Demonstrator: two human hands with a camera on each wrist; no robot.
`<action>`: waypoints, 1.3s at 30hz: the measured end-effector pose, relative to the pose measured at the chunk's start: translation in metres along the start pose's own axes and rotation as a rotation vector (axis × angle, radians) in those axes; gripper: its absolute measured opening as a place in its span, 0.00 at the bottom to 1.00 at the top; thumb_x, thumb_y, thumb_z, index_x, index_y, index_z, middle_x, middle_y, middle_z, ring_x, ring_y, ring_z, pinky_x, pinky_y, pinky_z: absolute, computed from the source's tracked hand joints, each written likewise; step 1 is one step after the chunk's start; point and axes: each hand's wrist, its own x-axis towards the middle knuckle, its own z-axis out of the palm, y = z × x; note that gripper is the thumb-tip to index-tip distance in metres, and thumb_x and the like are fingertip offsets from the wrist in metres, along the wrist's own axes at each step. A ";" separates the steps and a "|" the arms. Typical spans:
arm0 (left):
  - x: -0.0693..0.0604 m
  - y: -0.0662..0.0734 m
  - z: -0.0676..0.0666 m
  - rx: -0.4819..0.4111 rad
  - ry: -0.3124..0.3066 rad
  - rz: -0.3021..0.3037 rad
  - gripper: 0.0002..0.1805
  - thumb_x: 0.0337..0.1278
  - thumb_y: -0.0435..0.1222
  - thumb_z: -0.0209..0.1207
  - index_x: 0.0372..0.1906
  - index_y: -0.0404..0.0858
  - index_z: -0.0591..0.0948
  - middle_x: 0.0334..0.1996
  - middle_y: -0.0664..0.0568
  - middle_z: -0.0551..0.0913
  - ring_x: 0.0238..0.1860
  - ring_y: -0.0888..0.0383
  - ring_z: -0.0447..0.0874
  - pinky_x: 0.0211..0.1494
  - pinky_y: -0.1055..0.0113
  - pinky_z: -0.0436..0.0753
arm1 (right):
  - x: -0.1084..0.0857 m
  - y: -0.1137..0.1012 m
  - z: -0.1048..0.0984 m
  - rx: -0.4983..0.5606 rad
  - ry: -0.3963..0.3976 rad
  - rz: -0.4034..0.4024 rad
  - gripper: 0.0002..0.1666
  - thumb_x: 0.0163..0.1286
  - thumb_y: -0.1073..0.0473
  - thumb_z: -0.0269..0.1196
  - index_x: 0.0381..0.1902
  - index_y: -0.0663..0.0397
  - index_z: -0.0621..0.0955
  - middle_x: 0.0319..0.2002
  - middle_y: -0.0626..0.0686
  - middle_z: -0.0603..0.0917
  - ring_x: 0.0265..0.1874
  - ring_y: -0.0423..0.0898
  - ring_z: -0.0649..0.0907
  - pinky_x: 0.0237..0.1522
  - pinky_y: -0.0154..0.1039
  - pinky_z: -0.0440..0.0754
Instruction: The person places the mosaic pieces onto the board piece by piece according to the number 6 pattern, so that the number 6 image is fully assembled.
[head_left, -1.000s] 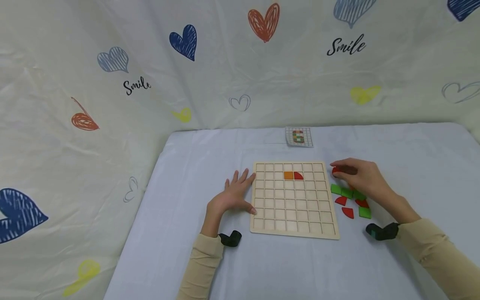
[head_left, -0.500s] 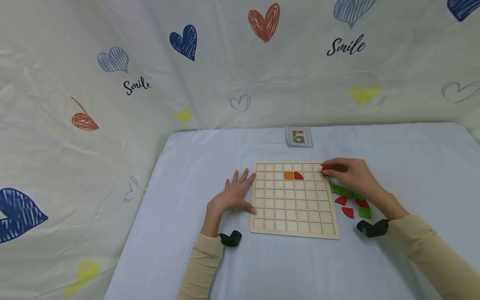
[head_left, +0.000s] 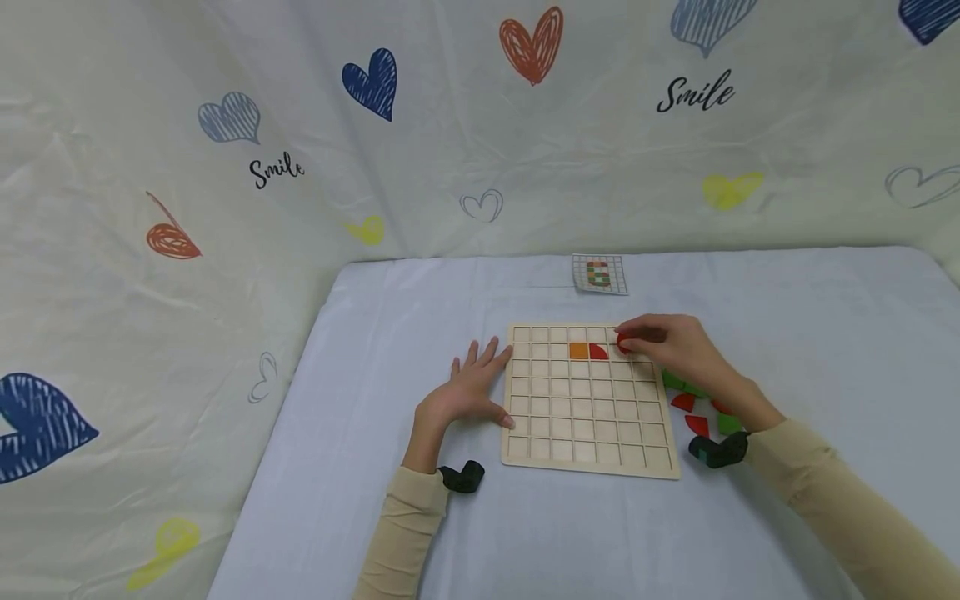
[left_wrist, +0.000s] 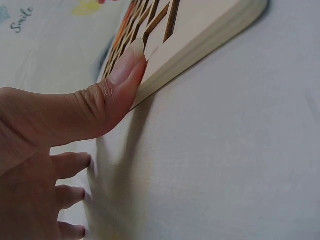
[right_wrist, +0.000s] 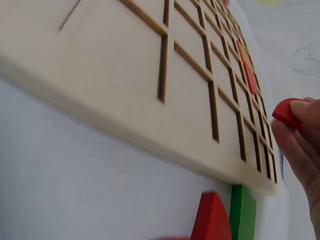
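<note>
Backdrop point(head_left: 420, 167): pale cloth, printed hearts, "Smile" lettering.
Table point(head_left: 390, 333): white cloth cover; board lies flat on it.
Wooden grid board point(head_left: 581, 408): second row from far edge has an orange square tile point(head_left: 578, 351) and a red quarter-circle tile point(head_left: 598, 352), neighbouring cells. Looks light, stiff; probably slides on cloth, so brace at the rim, off the cells.
Left hand point(head_left: 468, 393): fingers spread, thumb and index at board's left edge.
Right hand point(head_left: 678, 343): thumb and fingertips pinching the held red tile, over the board's far right area.
Pattern card point(head_left: 600, 275): beyond the board, near table's far edge; coloured cells printed, too small to read exactly.
Loose tiles: green squares point(head_left: 730, 423) and red quarter-circles point(head_left: 697, 425), just beside board's right edge, some hidden by right arm.
Held red tile point(head_left: 623, 342): curved edge visible, rest covered by fingers. Should be light, rigid, hard to break, maybe slick; grip by the side edges, keep underside free.
Left wrist view: thumb tip on the rim plus board thickness; head view shows neither well.
Right wrist view: tile thickness and raised cell dividers; head flattens both. Held tile looks lifted, exact height unclear.
</note>
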 end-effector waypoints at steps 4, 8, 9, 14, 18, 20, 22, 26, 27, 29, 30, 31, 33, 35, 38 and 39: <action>0.001 -0.001 0.001 0.001 -0.002 -0.006 0.67 0.43 0.46 0.81 0.85 0.47 0.49 0.85 0.49 0.37 0.84 0.42 0.24 0.82 0.38 0.33 | 0.005 -0.006 0.005 0.012 -0.019 -0.006 0.17 0.72 0.58 0.68 0.54 0.58 0.87 0.49 0.57 0.90 0.47 0.54 0.89 0.48 0.30 0.83; 0.002 -0.001 0.001 0.003 -0.007 -0.008 0.67 0.44 0.46 0.80 0.85 0.48 0.48 0.85 0.49 0.36 0.83 0.43 0.23 0.82 0.38 0.32 | 0.009 -0.011 0.009 0.023 -0.036 -0.025 0.17 0.72 0.59 0.68 0.56 0.59 0.86 0.49 0.58 0.90 0.46 0.54 0.89 0.51 0.43 0.86; 0.002 -0.001 0.002 0.004 -0.009 -0.007 0.67 0.44 0.46 0.80 0.85 0.49 0.48 0.85 0.50 0.35 0.83 0.43 0.23 0.82 0.38 0.32 | 0.010 -0.012 0.010 0.025 -0.037 -0.036 0.17 0.71 0.60 0.68 0.56 0.59 0.86 0.49 0.58 0.90 0.46 0.54 0.89 0.51 0.46 0.87; 0.001 -0.001 0.002 0.003 -0.011 -0.003 0.67 0.44 0.47 0.80 0.85 0.49 0.48 0.85 0.50 0.35 0.83 0.43 0.23 0.82 0.39 0.32 | 0.014 -0.013 0.017 0.037 -0.034 -0.060 0.14 0.71 0.60 0.68 0.52 0.58 0.87 0.48 0.57 0.90 0.46 0.55 0.89 0.52 0.52 0.86; 0.000 -0.001 0.001 0.002 -0.006 0.000 0.67 0.44 0.46 0.80 0.85 0.48 0.48 0.85 0.49 0.36 0.84 0.43 0.24 0.82 0.38 0.33 | 0.019 -0.015 0.022 0.054 -0.031 -0.064 0.09 0.70 0.59 0.69 0.46 0.54 0.89 0.44 0.54 0.91 0.44 0.52 0.90 0.49 0.43 0.87; 0.001 0.000 0.001 0.001 -0.006 -0.001 0.67 0.44 0.46 0.80 0.85 0.48 0.48 0.85 0.49 0.36 0.84 0.43 0.24 0.82 0.38 0.33 | 0.021 -0.017 0.024 0.057 -0.028 -0.069 0.07 0.70 0.58 0.70 0.44 0.52 0.90 0.43 0.53 0.91 0.42 0.50 0.90 0.46 0.37 0.86; 0.000 0.000 0.001 0.000 -0.005 -0.001 0.67 0.44 0.46 0.80 0.85 0.48 0.48 0.85 0.49 0.36 0.84 0.43 0.24 0.82 0.38 0.33 | 0.023 -0.020 0.027 0.056 -0.027 -0.066 0.06 0.70 0.58 0.70 0.42 0.51 0.90 0.41 0.51 0.92 0.41 0.49 0.90 0.45 0.33 0.84; 0.000 -0.001 0.000 -0.001 -0.006 -0.002 0.67 0.44 0.46 0.80 0.85 0.48 0.48 0.85 0.49 0.36 0.84 0.43 0.24 0.82 0.38 0.33 | 0.027 -0.025 0.031 0.043 -0.031 -0.067 0.05 0.69 0.59 0.70 0.41 0.50 0.91 0.40 0.50 0.92 0.42 0.49 0.90 0.47 0.36 0.83; 0.000 -0.001 0.000 -0.002 -0.006 -0.003 0.67 0.44 0.46 0.80 0.85 0.48 0.48 0.85 0.49 0.36 0.84 0.43 0.24 0.82 0.38 0.33 | 0.028 -0.026 0.032 0.045 -0.033 -0.068 0.05 0.69 0.59 0.70 0.41 0.50 0.91 0.40 0.51 0.92 0.42 0.50 0.90 0.47 0.37 0.84; 0.000 -0.001 0.000 -0.002 -0.008 -0.005 0.67 0.44 0.46 0.80 0.85 0.48 0.48 0.85 0.50 0.36 0.84 0.43 0.24 0.82 0.39 0.32 | 0.029 -0.027 0.034 0.049 -0.039 -0.080 0.06 0.69 0.61 0.69 0.42 0.52 0.91 0.41 0.53 0.92 0.43 0.51 0.90 0.47 0.39 0.85; 0.000 0.000 0.000 -0.004 -0.007 -0.005 0.67 0.44 0.46 0.80 0.85 0.48 0.48 0.85 0.49 0.36 0.84 0.43 0.24 0.82 0.39 0.33 | 0.030 -0.028 0.035 0.053 -0.044 -0.085 0.06 0.69 0.61 0.69 0.42 0.53 0.90 0.41 0.54 0.92 0.43 0.52 0.90 0.48 0.40 0.86; -0.001 0.000 0.000 -0.005 -0.008 -0.006 0.67 0.44 0.46 0.80 0.85 0.48 0.48 0.85 0.49 0.36 0.84 0.43 0.24 0.82 0.39 0.33 | 0.031 -0.028 0.036 0.059 -0.048 -0.096 0.07 0.69 0.62 0.69 0.43 0.54 0.90 0.42 0.55 0.91 0.43 0.53 0.90 0.48 0.42 0.87; -0.001 0.000 0.000 -0.005 -0.006 -0.008 0.67 0.44 0.46 0.80 0.85 0.48 0.49 0.85 0.49 0.36 0.84 0.43 0.24 0.82 0.38 0.33 | 0.032 -0.030 0.039 0.071 -0.057 -0.114 0.08 0.69 0.64 0.69 0.44 0.57 0.90 0.43 0.57 0.91 0.43 0.54 0.90 0.47 0.43 0.88; -0.001 0.000 0.000 -0.005 -0.007 -0.010 0.67 0.44 0.46 0.80 0.85 0.48 0.49 0.85 0.49 0.36 0.84 0.43 0.24 0.82 0.38 0.33 | 0.034 -0.032 0.041 0.077 -0.064 -0.135 0.08 0.69 0.65 0.68 0.44 0.58 0.90 0.44 0.59 0.91 0.43 0.55 0.90 0.46 0.45 0.89; 0.000 -0.001 0.000 -0.007 -0.006 -0.010 0.67 0.44 0.46 0.80 0.85 0.48 0.49 0.85 0.49 0.36 0.84 0.43 0.24 0.82 0.39 0.33 | 0.037 -0.034 0.045 0.064 -0.071 -0.170 0.08 0.68 0.67 0.68 0.43 0.59 0.90 0.42 0.57 0.91 0.42 0.54 0.90 0.45 0.44 0.89; 0.000 -0.001 0.000 -0.007 -0.003 -0.008 0.67 0.43 0.46 0.81 0.85 0.48 0.49 0.85 0.49 0.37 0.84 0.43 0.25 0.82 0.38 0.33 | 0.037 -0.035 0.047 0.058 -0.075 -0.189 0.07 0.68 0.67 0.68 0.42 0.59 0.90 0.41 0.57 0.91 0.41 0.54 0.90 0.45 0.43 0.88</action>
